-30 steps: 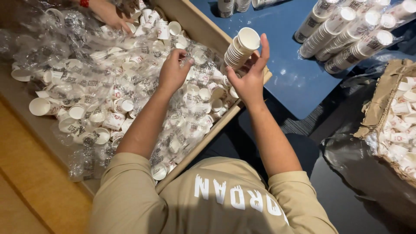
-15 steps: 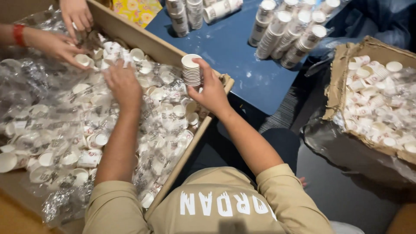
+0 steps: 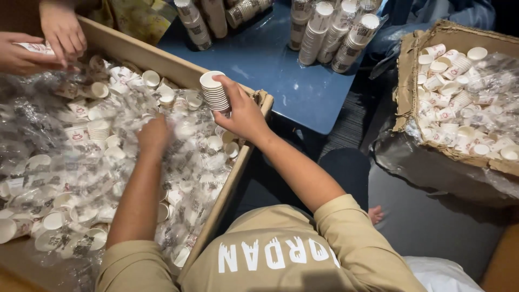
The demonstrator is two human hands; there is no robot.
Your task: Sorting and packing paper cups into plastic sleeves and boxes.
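My right hand (image 3: 244,112) grips a short stack of small white paper cups (image 3: 214,92) above the near right corner of a long cardboard box (image 3: 178,69). The box is full of loose small paper cups (image 3: 100,130) and crumpled clear plastic sleeves (image 3: 38,130). Down among those cups and plastic, near the middle of the box, is my left hand (image 3: 154,135). It is blurred with its fingers curled downward, and what it grips is hidden.
Another person's two hands (image 3: 59,30) work at the far left end of the box. A blue table (image 3: 281,81) carries several tall cup stacks (image 3: 335,32). At the right stands a second torn cardboard box (image 3: 405,81) of cups.
My left hand has come back from the far side of the box towards its middle. My right hand still grips the cup stack over the box's corner. The view has shifted.
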